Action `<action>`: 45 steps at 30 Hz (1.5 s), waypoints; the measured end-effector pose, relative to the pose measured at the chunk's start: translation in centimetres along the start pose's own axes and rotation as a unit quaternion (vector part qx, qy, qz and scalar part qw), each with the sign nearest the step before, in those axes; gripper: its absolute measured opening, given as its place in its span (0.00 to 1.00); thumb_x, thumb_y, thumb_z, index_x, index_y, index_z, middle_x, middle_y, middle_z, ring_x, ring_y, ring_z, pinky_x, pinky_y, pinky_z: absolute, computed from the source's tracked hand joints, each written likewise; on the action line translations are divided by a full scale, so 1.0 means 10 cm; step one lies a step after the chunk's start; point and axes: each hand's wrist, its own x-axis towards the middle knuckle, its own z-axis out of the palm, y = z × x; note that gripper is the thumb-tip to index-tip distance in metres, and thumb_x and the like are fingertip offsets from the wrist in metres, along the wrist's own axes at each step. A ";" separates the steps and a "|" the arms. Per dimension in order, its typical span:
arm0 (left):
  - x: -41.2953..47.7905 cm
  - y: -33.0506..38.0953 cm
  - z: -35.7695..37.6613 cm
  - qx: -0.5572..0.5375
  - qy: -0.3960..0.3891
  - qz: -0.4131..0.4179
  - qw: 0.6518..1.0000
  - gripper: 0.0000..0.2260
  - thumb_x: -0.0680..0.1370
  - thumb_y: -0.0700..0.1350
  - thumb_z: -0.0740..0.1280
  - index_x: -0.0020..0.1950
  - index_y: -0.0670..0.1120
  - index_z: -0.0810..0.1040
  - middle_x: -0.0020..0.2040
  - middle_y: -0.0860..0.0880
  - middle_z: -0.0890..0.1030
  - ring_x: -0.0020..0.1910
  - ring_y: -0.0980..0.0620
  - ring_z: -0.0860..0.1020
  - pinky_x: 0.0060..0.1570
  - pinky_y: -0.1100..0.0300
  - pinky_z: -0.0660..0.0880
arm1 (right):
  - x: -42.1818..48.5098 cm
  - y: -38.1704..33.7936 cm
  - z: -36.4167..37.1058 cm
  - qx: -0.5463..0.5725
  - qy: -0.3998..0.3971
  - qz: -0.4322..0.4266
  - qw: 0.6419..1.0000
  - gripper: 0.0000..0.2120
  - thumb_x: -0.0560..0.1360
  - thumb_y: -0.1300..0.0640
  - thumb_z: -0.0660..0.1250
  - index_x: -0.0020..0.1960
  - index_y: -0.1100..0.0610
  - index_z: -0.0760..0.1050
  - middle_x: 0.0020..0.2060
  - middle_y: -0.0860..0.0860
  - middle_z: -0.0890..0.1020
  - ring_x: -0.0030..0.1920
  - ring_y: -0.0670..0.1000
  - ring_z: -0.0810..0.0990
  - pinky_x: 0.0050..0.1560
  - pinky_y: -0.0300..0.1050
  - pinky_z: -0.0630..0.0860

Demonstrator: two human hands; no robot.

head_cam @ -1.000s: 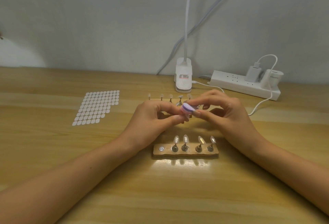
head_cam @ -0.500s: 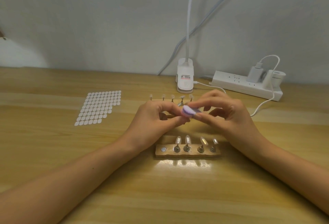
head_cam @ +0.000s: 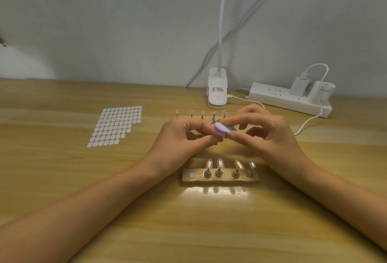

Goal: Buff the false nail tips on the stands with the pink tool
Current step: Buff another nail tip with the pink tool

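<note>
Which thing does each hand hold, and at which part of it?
The right hand pinches the pink buffing tool by its right-hand end. The left hand pinches a small thing beneath the tool, too hidden to name.

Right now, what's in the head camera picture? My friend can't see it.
The right hand pinches a pink tool, meeting the left hand above a wooden table. Nearer the camera, a wooden block holds four clear nail tips; white stickers lie to the left.

Your lilac-pink buffing block point(head_cam: 221, 130) sits tilted at frame centre. Below it, four clear nail tips point(head_cam: 219, 162) stand upright on a wooden stand point(head_cam: 219, 180). A further row of tips point(head_cam: 202, 113) lines up behind.
</note>
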 end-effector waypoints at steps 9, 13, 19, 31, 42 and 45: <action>-0.02 0.02 0.00 0.004 0.004 0.004 1.000 0.05 0.74 0.46 0.75 0.49 0.47 0.87 0.46 0.46 0.87 0.47 0.31 0.81 0.48 0.34 0.78 | -0.01 -0.03 0.03 0.022 -0.014 0.019 0.999 0.14 0.70 0.50 0.73 0.55 0.50 0.85 0.48 0.46 0.81 0.48 0.48 0.79 0.41 0.46 0.81; -0.01 0.02 0.00 0.009 0.003 0.007 1.000 0.03 0.75 0.44 0.75 0.47 0.48 0.87 0.46 0.49 0.87 0.46 0.39 0.83 0.49 0.38 0.79 | -0.01 -0.02 0.00 0.020 0.011 0.048 0.999 0.14 0.69 0.47 0.73 0.53 0.47 0.85 0.47 0.42 0.82 0.48 0.44 0.78 0.44 0.52 0.79; -0.01 -0.01 0.00 0.006 0.001 0.005 1.000 0.03 0.75 0.44 0.75 0.47 0.49 0.87 0.45 0.50 0.87 0.46 0.41 0.83 0.49 0.39 0.80 | -0.02 -0.02 0.01 0.013 0.017 0.048 0.999 0.14 0.68 0.46 0.72 0.53 0.46 0.85 0.48 0.43 0.83 0.49 0.47 0.78 0.44 0.56 0.79; 0.00 -0.04 -0.02 -0.006 -0.008 0.000 1.000 0.06 0.75 0.44 0.75 0.50 0.47 0.88 0.48 0.50 0.87 0.47 0.49 0.84 0.45 0.58 0.79 | -0.02 -0.03 0.02 0.029 -0.001 0.032 0.999 0.15 0.68 0.47 0.73 0.53 0.49 0.85 0.48 0.45 0.83 0.48 0.48 0.79 0.42 0.51 0.82; -0.01 -0.03 -0.02 -0.016 -0.005 -0.002 1.000 0.03 0.75 0.44 0.76 0.47 0.50 0.88 0.40 0.57 0.85 0.34 0.55 0.77 0.35 0.62 0.73 | -0.02 -0.03 0.01 0.000 0.011 -0.003 1.000 0.14 0.70 0.49 0.73 0.54 0.50 0.85 0.47 0.42 0.82 0.47 0.46 0.79 0.38 0.40 0.76; -0.01 -0.02 -0.01 -0.009 -0.007 -0.001 1.000 0.04 0.74 0.45 0.75 0.48 0.49 0.88 0.40 0.55 0.86 0.32 0.55 0.75 0.32 0.66 0.70 | -0.04 -0.03 0.03 0.017 -0.002 -0.002 1.000 0.14 0.69 0.48 0.73 0.54 0.50 0.85 0.47 0.46 0.81 0.47 0.49 0.80 0.34 0.43 0.79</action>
